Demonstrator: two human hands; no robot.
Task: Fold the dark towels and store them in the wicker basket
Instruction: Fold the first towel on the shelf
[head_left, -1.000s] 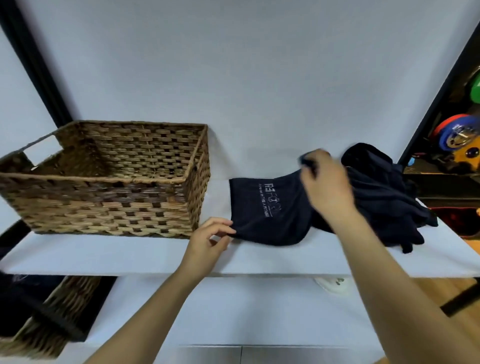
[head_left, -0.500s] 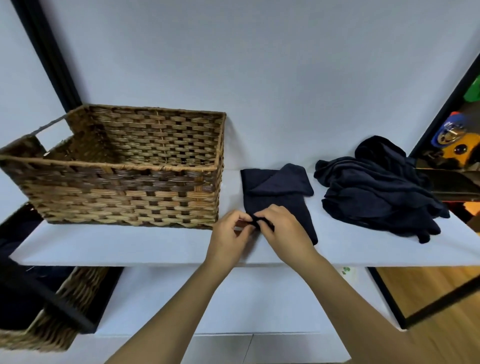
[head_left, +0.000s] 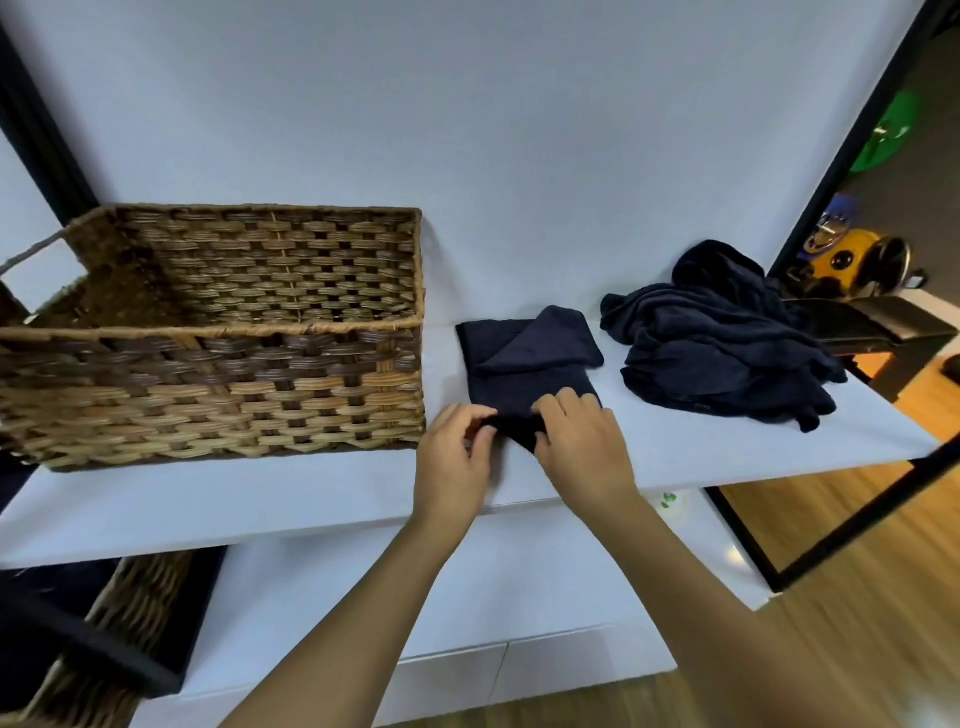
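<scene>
A dark navy towel lies partly folded on the white table, just right of the wicker basket. My left hand pinches the towel's near edge at its left corner. My right hand grips the same near edge from the right, fingers curled over the cloth. A rumpled pile of dark towels sits further right on the table. The basket stands open, and no towels show inside it.
A second wicker basket with a dark frame sits below the table at the left. A black bench and colourful objects stand beyond the table's right end. A wooden floor shows at the right.
The towel, stretched wide a second ago, has been folded in half into a narrow strip. My right hand came from its far right end to the near edge, beside my left hand.
</scene>
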